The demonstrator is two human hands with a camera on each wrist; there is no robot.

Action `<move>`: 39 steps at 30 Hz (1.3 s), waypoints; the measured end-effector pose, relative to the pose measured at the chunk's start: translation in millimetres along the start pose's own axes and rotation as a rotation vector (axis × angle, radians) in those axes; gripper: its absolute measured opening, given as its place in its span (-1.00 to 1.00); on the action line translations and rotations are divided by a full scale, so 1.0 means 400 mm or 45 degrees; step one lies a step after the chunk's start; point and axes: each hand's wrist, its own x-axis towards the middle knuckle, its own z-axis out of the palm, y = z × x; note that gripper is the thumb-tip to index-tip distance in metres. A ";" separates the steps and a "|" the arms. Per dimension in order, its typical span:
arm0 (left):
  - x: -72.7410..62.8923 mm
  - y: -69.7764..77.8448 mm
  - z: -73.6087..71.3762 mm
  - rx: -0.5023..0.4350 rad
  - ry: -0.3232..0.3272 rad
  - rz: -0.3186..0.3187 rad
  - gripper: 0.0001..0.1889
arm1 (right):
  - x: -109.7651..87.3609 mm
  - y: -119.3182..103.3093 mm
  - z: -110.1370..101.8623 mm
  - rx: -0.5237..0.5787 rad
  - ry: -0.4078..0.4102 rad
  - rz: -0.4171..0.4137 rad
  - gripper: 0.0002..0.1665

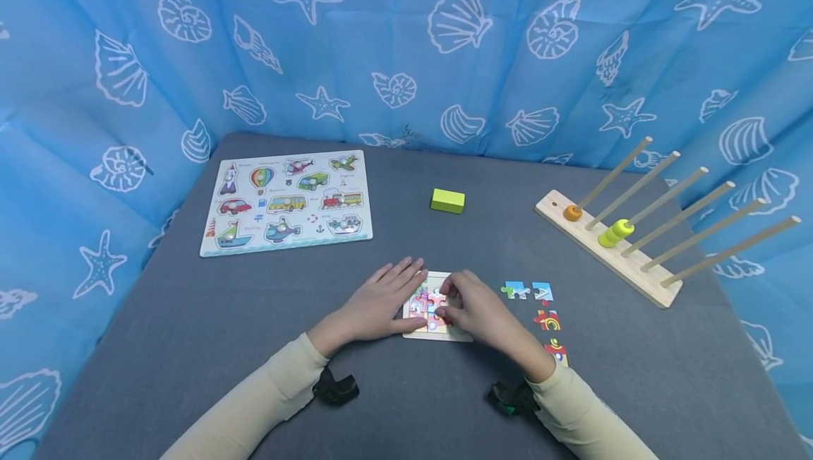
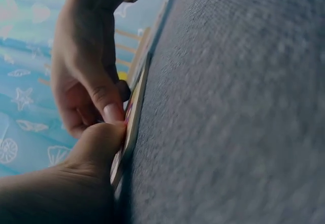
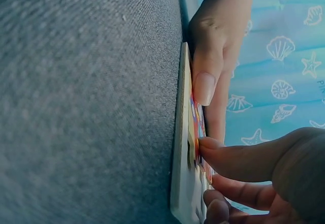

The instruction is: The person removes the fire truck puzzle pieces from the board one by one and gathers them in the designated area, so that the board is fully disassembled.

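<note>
A small wooden jigsaw tray [image 1: 438, 336] lies on the table, with colourful pieces [image 1: 435, 302] fitted together inside its frame. My left hand [image 1: 380, 303] rests flat along the tray's left side, fingers straight, its thumb [image 3: 204, 82] on the pieces. From the right, my right hand [image 1: 485, 310] reaches over the tray with thumb and fingers bent, pinching a jigsaw piece [image 3: 198, 155] at the inner right part. The fingers hide most of that piece. Several loose jigsaw pieces [image 1: 547, 320] lie just right of the right hand.
A peg puzzle board of vehicles [image 1: 286, 199] lies at the back left. One green block [image 1: 447, 200] sits at the back middle. To the right stands a wooden rack [image 1: 610, 252] with slanting rods, orange and yellow-green beads on it. A blue curtain [image 1: 394, 44] hangs behind.
</note>
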 end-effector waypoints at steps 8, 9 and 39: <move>0.004 0.040 0.008 -0.089 0.063 -0.120 -0.12 | 0.005 0.001 0.001 0.014 -0.013 0.004 -0.76; 0.005 0.044 0.010 -0.085 0.068 -0.135 -0.12 | 0.006 0.001 0.001 0.022 -0.013 0.008 -0.77; 0.010 0.050 0.027 -0.019 0.133 -0.190 -0.10 | 0.018 -0.002 -0.001 0.271 0.027 0.273 -0.89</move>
